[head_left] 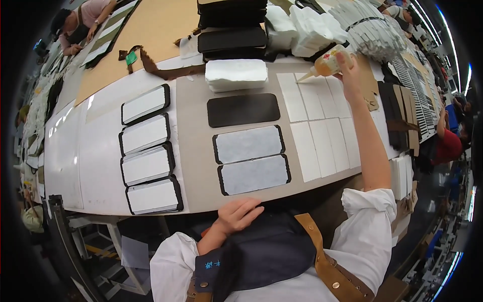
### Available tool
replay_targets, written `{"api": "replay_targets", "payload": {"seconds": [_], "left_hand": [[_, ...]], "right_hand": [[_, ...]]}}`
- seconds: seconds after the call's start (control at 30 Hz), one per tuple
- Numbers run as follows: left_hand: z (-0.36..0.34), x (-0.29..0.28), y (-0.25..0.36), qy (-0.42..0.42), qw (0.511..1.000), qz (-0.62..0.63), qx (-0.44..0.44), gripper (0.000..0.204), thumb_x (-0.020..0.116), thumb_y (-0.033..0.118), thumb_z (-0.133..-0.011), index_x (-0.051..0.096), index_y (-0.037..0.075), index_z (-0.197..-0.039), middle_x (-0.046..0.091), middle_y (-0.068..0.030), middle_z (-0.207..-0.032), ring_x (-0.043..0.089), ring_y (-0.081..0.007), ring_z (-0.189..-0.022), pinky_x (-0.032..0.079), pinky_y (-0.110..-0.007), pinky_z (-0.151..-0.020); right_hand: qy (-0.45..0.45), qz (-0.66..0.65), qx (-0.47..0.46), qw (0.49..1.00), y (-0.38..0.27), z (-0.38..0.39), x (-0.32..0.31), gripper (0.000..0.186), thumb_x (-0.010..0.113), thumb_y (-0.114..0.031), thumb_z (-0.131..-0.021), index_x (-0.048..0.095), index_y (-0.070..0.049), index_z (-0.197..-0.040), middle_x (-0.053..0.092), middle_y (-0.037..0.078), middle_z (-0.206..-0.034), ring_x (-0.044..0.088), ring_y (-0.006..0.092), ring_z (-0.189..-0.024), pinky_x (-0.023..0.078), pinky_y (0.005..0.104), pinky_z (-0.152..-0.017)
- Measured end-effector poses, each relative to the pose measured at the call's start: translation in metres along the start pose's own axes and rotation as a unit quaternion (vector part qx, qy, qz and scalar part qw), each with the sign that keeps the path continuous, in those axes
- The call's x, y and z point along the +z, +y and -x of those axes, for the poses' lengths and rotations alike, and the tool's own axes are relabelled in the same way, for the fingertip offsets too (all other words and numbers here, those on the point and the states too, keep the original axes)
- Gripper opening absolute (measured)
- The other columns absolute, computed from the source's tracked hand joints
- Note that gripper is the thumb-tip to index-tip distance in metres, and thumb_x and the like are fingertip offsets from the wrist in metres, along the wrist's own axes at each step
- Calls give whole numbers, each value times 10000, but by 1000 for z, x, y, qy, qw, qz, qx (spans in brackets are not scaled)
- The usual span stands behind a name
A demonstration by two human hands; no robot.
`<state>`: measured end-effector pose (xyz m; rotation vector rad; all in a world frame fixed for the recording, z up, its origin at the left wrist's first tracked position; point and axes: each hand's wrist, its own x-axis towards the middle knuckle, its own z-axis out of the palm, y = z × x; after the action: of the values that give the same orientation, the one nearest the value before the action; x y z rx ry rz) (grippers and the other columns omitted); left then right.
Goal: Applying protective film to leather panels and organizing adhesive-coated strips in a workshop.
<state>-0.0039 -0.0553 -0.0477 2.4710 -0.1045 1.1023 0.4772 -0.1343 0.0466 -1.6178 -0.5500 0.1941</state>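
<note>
My right hand is wrapped round a squeeze bottle of amber liquid. The bottle lies tilted, its thin nozzle pointing down left at the white rectangular panels, laid in two rows. Whether the nozzle tip touches a panel, I cannot tell. Before my apron, by the table's near edge, my left hand has its fingers stretched out and nothing visible in it. Mid-table are a bare black panel and two black-cornered panels faced in pale grey, the upper and the lower.
Several black-edged white pieces form a column at left. Behind the black panel stand a stack of white sheets and a tall stack of black panels. A bundle of white strips lies far right. Other people work around the table.
</note>
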Motion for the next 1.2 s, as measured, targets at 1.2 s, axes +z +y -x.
{"api": "replay_targets", "payload": {"seconds": [1.2], "left_hand": [[-3, 4, 1, 18, 1000, 10, -6, 240, 739, -10, -727, 766, 167, -887, 727, -11, -972, 718, -173, -770, 568, -281, -625]], "right_hand": [[37, -50, -36, 997, 2, 13, -24, 786, 741, -616, -893, 486, -8, -1320, 586, 116, -1209, 650, 183, -1097, 588, 334, -905]]}}
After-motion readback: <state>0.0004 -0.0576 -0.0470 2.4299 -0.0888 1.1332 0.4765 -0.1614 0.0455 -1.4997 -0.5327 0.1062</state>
